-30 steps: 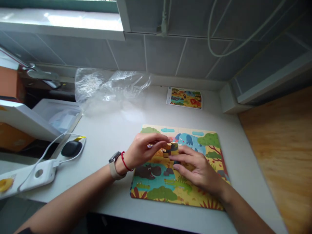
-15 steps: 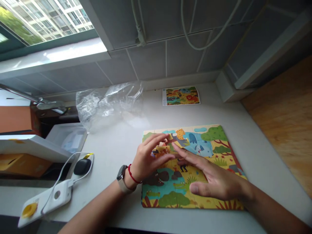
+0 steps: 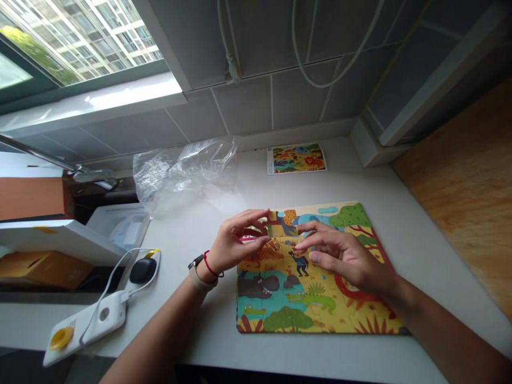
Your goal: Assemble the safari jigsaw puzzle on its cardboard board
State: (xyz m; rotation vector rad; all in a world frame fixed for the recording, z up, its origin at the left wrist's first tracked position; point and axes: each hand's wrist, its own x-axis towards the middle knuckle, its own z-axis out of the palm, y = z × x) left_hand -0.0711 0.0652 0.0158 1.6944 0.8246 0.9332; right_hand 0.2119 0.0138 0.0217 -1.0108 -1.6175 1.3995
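Both hands are held open, nothing pinched: the left hand is loosely curled at the upper left corner of the puzzle, the right hand spread over its upper middle. On the counter the puzzle is laid flat; a bag and a card are seen behind.

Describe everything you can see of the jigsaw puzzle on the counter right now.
The jigsaw puzzle is a flat rectangular picture, apparently cardboard, of cartoon animals: hippo, crocodile, leopard, with green trees on yellow ground. It looks assembled where visible and lies on the white counter near its front edge. The left hand and right hand appear to rest fingertips on its upper middle.
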